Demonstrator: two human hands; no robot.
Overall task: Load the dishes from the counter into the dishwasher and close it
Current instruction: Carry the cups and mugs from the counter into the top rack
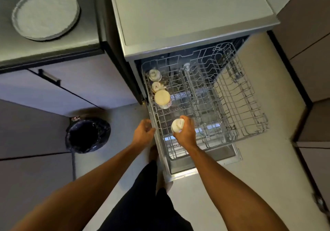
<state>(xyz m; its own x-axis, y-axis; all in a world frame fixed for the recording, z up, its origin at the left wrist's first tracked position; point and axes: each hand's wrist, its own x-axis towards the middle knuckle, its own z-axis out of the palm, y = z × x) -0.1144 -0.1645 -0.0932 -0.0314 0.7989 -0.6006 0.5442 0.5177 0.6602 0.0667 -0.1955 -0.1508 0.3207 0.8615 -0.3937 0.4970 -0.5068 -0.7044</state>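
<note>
The dishwasher's upper wire rack (pixel 250 105) is pulled out over the open door (pixel 185 172). Along the rack's left side stand three upturned pale cups: a small one (pixel 155 75) at the back, another (pixel 157 87) behind a larger cream one (pixel 162 97). My right hand (pixel 185 132) grips a cream cup (pixel 177 125), bottom up, just above the rack's front left part. My left hand (pixel 143 132) is beside the rack's left rim with its fingers curled; whether it holds anything is unclear. A round grey plate (pixel 45 13) lies on the dark counter (pixel 53 50) at the upper left.
A black bin with a dark liner (pixel 87 135) stands on the floor left of the dishwasher. The grey worktop (pixel 187 7) tops the machine. Cabinet fronts (pixel 314 61) line the right side. My legs and feet are close to the door's front left corner.
</note>
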